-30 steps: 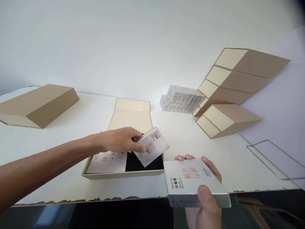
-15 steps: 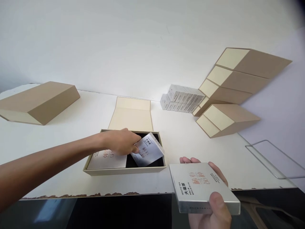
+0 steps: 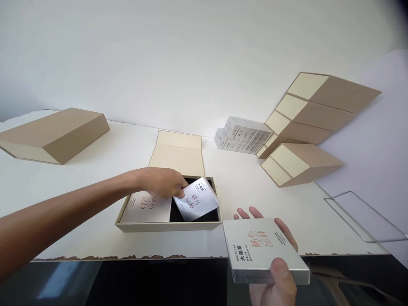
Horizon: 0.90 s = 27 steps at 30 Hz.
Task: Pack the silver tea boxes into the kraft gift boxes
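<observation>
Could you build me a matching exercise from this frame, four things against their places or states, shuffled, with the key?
1. Left hand
2. Right hand
3. Wire frame
4. Silver cartons

A. stacked near the wall
B. holding a white tea box
C. near the picture's right edge
D. pinching a slanted tea box over an open beige gift box

Pairs: 1-D, 2-B, 3-C, 4-A

"What sort of place is this?"
"A workroom or stockroom, can't tell which: tan boxes (image 3: 344, 91) stack near the tabletop's (image 3: 239, 187) back right corner, silver cartons (image 3: 244, 138) line its back edge, the front edge looks chipped."
</observation>
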### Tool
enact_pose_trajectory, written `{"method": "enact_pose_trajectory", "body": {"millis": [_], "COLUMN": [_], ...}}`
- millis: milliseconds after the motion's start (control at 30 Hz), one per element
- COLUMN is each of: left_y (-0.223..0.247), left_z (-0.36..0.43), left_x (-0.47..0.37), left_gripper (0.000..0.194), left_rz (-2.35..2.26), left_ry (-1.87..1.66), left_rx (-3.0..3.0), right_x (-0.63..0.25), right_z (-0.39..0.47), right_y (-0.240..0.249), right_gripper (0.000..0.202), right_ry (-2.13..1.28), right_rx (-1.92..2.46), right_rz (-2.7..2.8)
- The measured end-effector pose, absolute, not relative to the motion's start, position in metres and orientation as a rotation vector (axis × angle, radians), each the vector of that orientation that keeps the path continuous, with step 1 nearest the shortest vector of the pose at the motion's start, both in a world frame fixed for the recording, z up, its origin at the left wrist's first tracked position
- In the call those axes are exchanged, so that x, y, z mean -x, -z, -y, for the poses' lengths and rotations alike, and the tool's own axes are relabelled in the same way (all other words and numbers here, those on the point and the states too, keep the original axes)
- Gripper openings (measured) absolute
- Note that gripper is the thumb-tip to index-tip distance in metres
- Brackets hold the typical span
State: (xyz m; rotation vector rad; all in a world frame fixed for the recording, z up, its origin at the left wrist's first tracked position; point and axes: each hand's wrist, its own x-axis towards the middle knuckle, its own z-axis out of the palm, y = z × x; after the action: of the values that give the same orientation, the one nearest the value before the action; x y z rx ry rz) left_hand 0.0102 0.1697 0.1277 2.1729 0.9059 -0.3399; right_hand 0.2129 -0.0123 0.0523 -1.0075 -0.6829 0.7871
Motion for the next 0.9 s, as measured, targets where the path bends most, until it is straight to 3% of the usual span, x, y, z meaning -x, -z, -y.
{"method": "enact_pose_trajectory", "body": {"millis": [300,533,800,900], "left_y": [-0.141,-0.125,-0.109,-0.127], "left_z": [-0.169,-0.166,-0.162,-0.15], "left_x": [-0.002,-0.018,-0.022,-0.016], "left_gripper": [0.025,0.027,0.051,0.044], "left_rz": [-0.951,-1.007,-1.049,-1.033], "left_ry": [0.283,0.358,0.28,0.123], "left_rx": [-2.285,-2.247,-2.211,-2.217], "right_x": [-0.218,-0.219,-0.219,-0.218], "right_z": [0.014,0.015,0.012,0.012], "right_y": [-0.051,-0.045,-0.049,-0.056], "right_gripper": [0.049,0.047,0.045,0.047], "right_ry": [-0.807,-0.826,-0.825,-0.865], "right_rx": [1.033,1.034,1.011,1.04], "right_rz": [0.55,0.556,0.619,0.612]}}
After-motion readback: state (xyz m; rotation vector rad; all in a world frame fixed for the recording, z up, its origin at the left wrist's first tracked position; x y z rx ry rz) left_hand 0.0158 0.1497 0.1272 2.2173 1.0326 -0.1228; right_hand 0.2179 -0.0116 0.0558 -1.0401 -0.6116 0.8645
